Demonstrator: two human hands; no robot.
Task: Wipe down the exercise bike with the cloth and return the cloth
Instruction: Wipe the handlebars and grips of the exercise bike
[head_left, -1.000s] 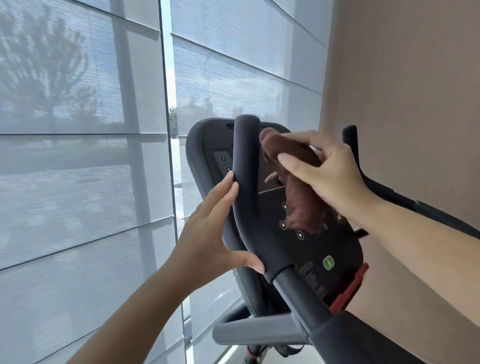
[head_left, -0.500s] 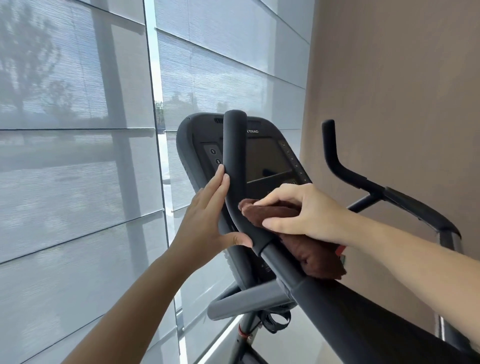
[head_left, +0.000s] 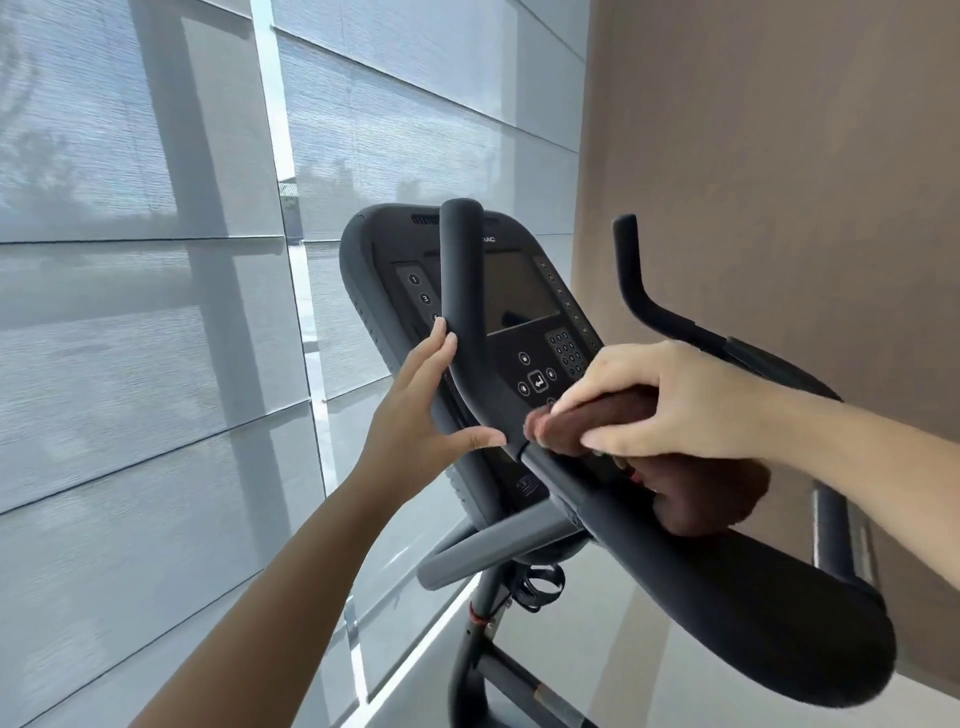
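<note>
- The right hand (head_left: 670, 400) holds the brown cloth (head_left: 691, 488) bunched in its grip, fingers folded over the top of it, and presses it onto the near handlebar (head_left: 613, 512) of the exercise bike just below the bend where the bar turns upward.
- The left hand (head_left: 415, 415) grips nothing: its palm is flat and its fingers spread wide, touching the outer side of the bar's upright part, thumb pointing at the bend, as if steadying it.
- The bar's long axis runs from the bend, down and toward the person, to the thick padded end at the lower right. The cloth sits at the upper end of that run, with most of it hanging off the far side of the bar.
- My judgement: the next stroke follows that axis, and the right hand is the 1 placed for it.
- The console (head_left: 524, 312) stands just behind the bar, and the second handlebar (head_left: 654, 306) lies beyond, near the wall.
</note>
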